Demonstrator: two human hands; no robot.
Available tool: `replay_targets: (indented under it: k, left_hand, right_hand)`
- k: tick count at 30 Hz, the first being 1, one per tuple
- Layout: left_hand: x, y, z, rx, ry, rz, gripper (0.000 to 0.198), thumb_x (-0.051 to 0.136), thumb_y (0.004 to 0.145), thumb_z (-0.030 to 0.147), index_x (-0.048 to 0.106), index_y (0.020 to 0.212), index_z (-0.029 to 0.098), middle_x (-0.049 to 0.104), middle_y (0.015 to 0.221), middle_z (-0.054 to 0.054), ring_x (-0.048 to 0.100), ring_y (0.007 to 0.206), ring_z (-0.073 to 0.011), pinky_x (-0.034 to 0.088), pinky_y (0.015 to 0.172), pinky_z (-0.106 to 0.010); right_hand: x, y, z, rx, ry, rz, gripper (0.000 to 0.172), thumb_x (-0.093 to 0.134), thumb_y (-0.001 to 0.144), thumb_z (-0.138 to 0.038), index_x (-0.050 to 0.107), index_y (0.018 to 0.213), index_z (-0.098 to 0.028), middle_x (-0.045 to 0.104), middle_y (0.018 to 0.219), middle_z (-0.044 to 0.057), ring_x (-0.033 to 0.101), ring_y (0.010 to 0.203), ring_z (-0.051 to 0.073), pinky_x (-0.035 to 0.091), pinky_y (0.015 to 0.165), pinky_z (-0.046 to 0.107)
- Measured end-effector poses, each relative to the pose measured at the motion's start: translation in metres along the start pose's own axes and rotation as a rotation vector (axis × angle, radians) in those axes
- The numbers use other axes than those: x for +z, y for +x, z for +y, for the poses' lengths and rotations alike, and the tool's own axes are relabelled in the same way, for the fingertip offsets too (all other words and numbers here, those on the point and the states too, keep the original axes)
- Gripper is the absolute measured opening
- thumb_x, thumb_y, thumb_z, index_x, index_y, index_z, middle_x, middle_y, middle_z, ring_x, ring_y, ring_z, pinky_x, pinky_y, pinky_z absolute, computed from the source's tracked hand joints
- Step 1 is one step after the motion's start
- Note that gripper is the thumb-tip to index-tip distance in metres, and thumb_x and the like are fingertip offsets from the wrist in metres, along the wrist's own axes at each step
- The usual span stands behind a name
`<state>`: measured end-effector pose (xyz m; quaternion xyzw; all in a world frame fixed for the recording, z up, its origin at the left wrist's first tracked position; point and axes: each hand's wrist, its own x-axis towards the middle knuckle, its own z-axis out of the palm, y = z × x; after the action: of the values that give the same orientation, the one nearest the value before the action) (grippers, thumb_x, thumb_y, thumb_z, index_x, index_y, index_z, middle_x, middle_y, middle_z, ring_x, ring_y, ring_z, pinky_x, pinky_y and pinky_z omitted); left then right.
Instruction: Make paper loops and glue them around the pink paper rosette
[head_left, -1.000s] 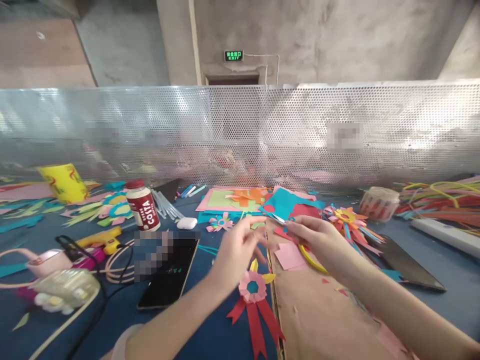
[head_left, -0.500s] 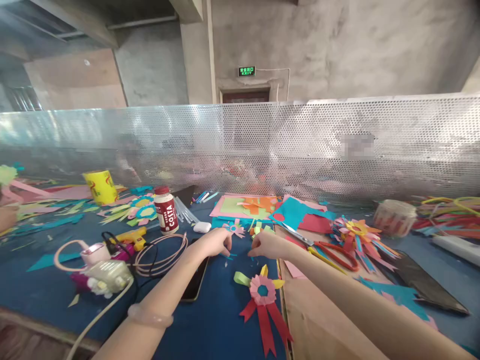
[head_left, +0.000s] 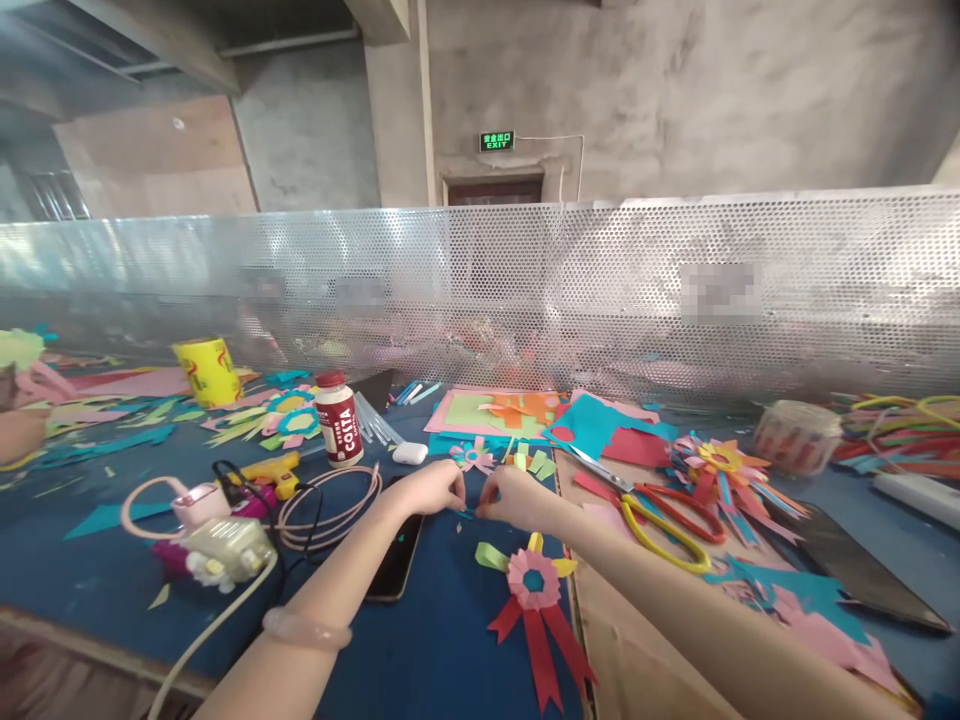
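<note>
My left hand [head_left: 441, 488] is closed in a pinch above the blue tabletop, with a small blue paper strip [head_left: 466, 514] at its fingertips. Facing it, my right hand [head_left: 514, 494] also pinches at the strip, a short gap away. The fingers partly hide the strip, so I cannot tell whether it is one piece or two. Nearer to me lies a paper rosette [head_left: 534, 580], pink with a blue centre, yellow and green loops and red tails. Just beyond my hands are a small pink and blue paper flower [head_left: 474, 455] and green paper pieces [head_left: 541, 465].
A phone [head_left: 396, 570] lies under my left forearm. Left of it are a coiled cable [head_left: 330, 510], a power adapter [head_left: 229, 550] and a Costa bottle [head_left: 338, 420]. Scissors with red handles [head_left: 686, 512] and yellow-handled scissors [head_left: 667, 540] lie right. A perforated metal screen [head_left: 495, 290] stands behind.
My right hand has moved left, bringing its fingertips close to those of my left hand. The view has shifted slightly, and more of the yellow-handled scissors shows.
</note>
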<state>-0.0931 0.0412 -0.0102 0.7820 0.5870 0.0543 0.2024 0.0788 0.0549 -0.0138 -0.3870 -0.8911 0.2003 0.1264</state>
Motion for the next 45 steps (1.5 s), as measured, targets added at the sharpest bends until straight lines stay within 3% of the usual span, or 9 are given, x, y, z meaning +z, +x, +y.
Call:
replay_targets:
  k: [7, 11, 14, 21, 31, 38, 45]
  left_hand:
    - [0.005, 0.003, -0.012, 0.037, -0.16, 0.092, 0.005, 0.067, 0.06, 0.02, 0.066, 0.06, 0.015, 0.06, 0.059, 0.0, 0.053, 0.055, -0.0144, 0.034, 0.049, -0.023]
    - [0.002, 0.001, -0.016, 0.075, -0.288, 0.142, 0.011, 0.064, 0.062, 0.022, 0.069, 0.07, 0.017, 0.067, 0.069, -0.002, 0.06, 0.066, -0.0182, 0.039, 0.058, -0.023]
    - [-0.004, -0.003, -0.014, 0.113, -0.384, 0.155, 0.017, 0.061, 0.069, 0.027, 0.071, 0.078, 0.017, 0.07, 0.08, -0.004, 0.062, 0.078, -0.0201, 0.042, 0.068, -0.024]
    - [-0.012, -0.01, -0.005, 0.171, -0.64, -0.006, 0.031, 0.059, 0.075, 0.04, 0.071, 0.082, 0.013, 0.072, 0.082, -0.01, 0.061, 0.066, -0.0167, 0.045, 0.068, -0.027]
    - [-0.008, -0.02, 0.017, 0.178, -0.858, -0.087, 0.029, 0.064, 0.072, 0.041, 0.07, 0.083, 0.014, 0.072, 0.083, -0.009, 0.058, 0.068, -0.0141, 0.035, 0.057, -0.023]
    - [-0.005, -0.015, 0.015, 0.105, -0.981, 0.008, 0.026, 0.069, 0.067, 0.037, 0.068, 0.074, 0.012, 0.068, 0.074, -0.007, 0.048, 0.056, -0.0095, 0.03, 0.052, -0.023]
    - [-0.005, -0.012, 0.011, 0.034, -1.108, 0.088, 0.031, 0.069, 0.068, 0.039, 0.068, 0.088, 0.015, 0.067, 0.081, -0.006, 0.054, 0.069, -0.011, 0.033, 0.056, -0.021]
  right_hand:
    - [0.003, 0.009, 0.001, 0.006, 0.032, -0.144, 0.017, 0.063, 0.07, -0.028, 0.072, 0.074, -0.014, 0.063, 0.059, 0.001, 0.052, 0.05, 0.011, 0.034, 0.043, 0.019]
    - [-0.004, 0.008, 0.008, -0.046, 0.009, -0.138, 0.018, 0.059, 0.074, -0.028, 0.071, 0.077, -0.015, 0.062, 0.059, -0.001, 0.051, 0.049, 0.009, 0.035, 0.044, 0.018]
    - [-0.015, 0.006, 0.013, -0.096, -0.063, -0.053, 0.014, 0.059, 0.074, -0.026, 0.069, 0.075, -0.016, 0.062, 0.063, 0.0, 0.052, 0.055, 0.01, 0.035, 0.049, 0.018]
    - [-0.042, -0.015, 0.008, -0.238, -0.346, 0.257, 0.007, 0.056, 0.078, -0.019, 0.061, 0.076, -0.016, 0.06, 0.085, 0.006, 0.049, 0.088, 0.021, 0.033, 0.078, 0.033]
    - [-0.048, -0.037, 0.007, -0.419, -0.502, 0.384, 0.021, 0.04, 0.09, -0.022, 0.056, 0.079, -0.015, 0.057, 0.078, 0.007, 0.047, 0.08, 0.019, 0.029, 0.074, 0.032]
    - [-0.042, -0.031, 0.02, -0.36, -0.377, 0.37, 0.015, 0.047, 0.088, -0.026, 0.059, 0.085, -0.017, 0.061, 0.082, 0.006, 0.051, 0.084, 0.018, 0.031, 0.079, 0.031]
    - [-0.037, -0.027, 0.038, -0.144, -0.102, 0.343, 0.015, 0.05, 0.084, -0.02, 0.065, 0.086, -0.017, 0.065, 0.083, 0.004, 0.057, 0.077, 0.014, 0.041, 0.07, 0.023]
